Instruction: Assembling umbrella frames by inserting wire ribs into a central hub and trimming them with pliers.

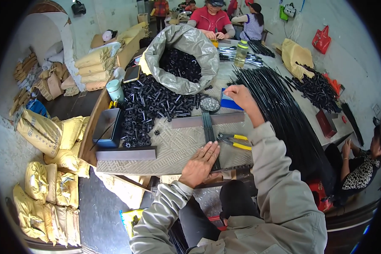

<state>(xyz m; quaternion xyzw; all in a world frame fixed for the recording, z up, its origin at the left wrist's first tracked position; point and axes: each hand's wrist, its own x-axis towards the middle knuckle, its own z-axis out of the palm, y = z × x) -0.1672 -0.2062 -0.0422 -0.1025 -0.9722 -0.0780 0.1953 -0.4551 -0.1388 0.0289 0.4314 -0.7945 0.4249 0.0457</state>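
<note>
My left hand (201,164) lies flat, fingers stretched, across the near end of a bundle of thin dark rods (208,131) at the table's front edge. The rods run away from me over a dark flat bar (186,121) to a small round dish of silvery bits (210,104). Over a blue tray (229,103) just right of that dish, my right hand (242,99) is raised with thumb and forefinger pinched together. What it pinches, if anything, is too small to make out. Pincers with yellow handles (237,141) lie between the rods and my right sleeve.
A grey sack (156,55) of black parts stands behind a heap of black plastic pieces (150,99). Long black rods (279,110) cover the table's right side. A dark bin (108,129) and a second bar (127,154) sit left. Co-workers (211,21) sit beyond.
</note>
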